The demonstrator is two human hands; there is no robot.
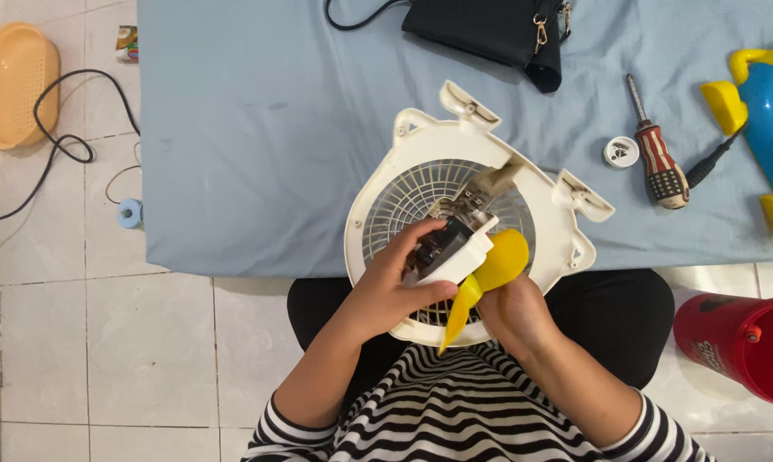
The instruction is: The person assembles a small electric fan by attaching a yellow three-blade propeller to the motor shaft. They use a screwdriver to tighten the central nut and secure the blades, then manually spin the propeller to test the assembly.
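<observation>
A cream plastic fan housing (386, 188) with a round grille rests on the edge of a blue-covered table (258, 137) and over my lap. My left hand (395, 287) grips a white and dark motor block (450, 252) at the grille's centre. My right hand (515, 312) is under the housing's near edge, closed on a yellow fan blade piece (489, 274) that sticks out beside the motor block. Part of my right hand's fingers is hidden by the housing.
A striped-handle screwdriver (656, 150), a small white round cap (621, 152) and a blue and yellow toy-like part (767, 120) lie at the table's right. A black bag (497, 30) sits at the far edge. An orange basket (14, 81), cable (61, 141) and red bucket (741, 342) are on the tiled floor.
</observation>
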